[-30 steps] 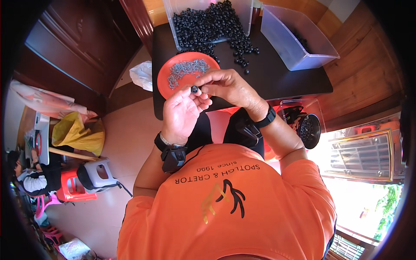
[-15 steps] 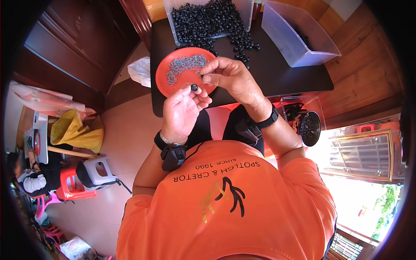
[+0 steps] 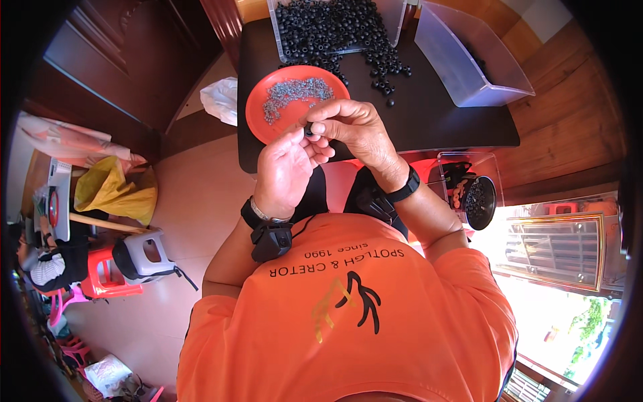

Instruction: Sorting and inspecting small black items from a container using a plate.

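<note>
My left hand (image 3: pixel 281 174) is palm up, with thumb and fingertips closed on a small round black piece with a hole (image 3: pixel 309 130). Against that piece press the pinched thumb and forefinger of my right hand (image 3: pixel 362 137); anything between those tips is hidden. Just beyond both hands lies a red plate (image 3: pixel 257 124) bearing many tiny grey metal-looking parts (image 3: pixel 280 99). Behind it, similar black pieces (image 3: pixel 328 30) heap up in a clear plastic bin (image 3: pixel 276 35) and spill onto the dark table (image 3: pixel 429 130).
A second translucent bin (image 3: pixel 462 74) stands at the table's right. Below it, a clear box (image 3: pixel 497 167) is beside a round black container (image 3: pixel 483 204). A white plastic bag (image 3: pixel 220 100) lies left of the table. Stools (image 3: pixel 110 271) and another person (image 3: pixel 50 271) are far left.
My right hand has come down and left from over the plate, so its fingertips now meet the black piece in my left hand. The whole view has shifted slightly.
</note>
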The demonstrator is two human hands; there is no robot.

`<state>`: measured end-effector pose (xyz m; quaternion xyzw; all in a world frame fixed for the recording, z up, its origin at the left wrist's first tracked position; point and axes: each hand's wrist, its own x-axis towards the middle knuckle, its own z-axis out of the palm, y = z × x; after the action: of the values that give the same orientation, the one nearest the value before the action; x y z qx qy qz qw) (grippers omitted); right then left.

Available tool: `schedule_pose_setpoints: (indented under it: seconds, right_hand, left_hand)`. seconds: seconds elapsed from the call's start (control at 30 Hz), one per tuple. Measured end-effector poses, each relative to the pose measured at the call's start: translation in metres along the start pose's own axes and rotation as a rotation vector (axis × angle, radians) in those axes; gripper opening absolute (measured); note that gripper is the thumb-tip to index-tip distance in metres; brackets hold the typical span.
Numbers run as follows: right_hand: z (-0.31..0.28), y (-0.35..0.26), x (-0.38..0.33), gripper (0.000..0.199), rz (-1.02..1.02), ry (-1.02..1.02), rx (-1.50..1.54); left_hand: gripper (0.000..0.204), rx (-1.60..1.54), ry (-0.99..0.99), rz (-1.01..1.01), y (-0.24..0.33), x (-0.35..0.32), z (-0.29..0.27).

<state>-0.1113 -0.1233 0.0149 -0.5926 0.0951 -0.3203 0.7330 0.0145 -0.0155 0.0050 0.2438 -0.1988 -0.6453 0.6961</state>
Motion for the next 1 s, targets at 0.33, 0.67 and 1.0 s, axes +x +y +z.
schedule_pose_setpoints:
  seconds: [0.33, 0.67, 1.0]
  right_hand:
    - [0.007, 0.000, -0.012, 0.024, -0.113, 0.055, -0.122]
    - [0.013, -0.003, -0.013, 0.026, -0.592, 0.204, -0.859]
    - [0.021, 0.002, -0.021, 0.028, -0.583, 0.292, -0.898]
  left_hand:
    - [0.027, 0.031, 0.002, 0.019, 0.000, -0.002, 0.001]
    - [0.019, 0.069, 0.034, 0.053, -0.003, -0.001, 0.012]
    - [0.015, 0.028, 0.035, 0.032, -0.009, 0.001, 0.005]
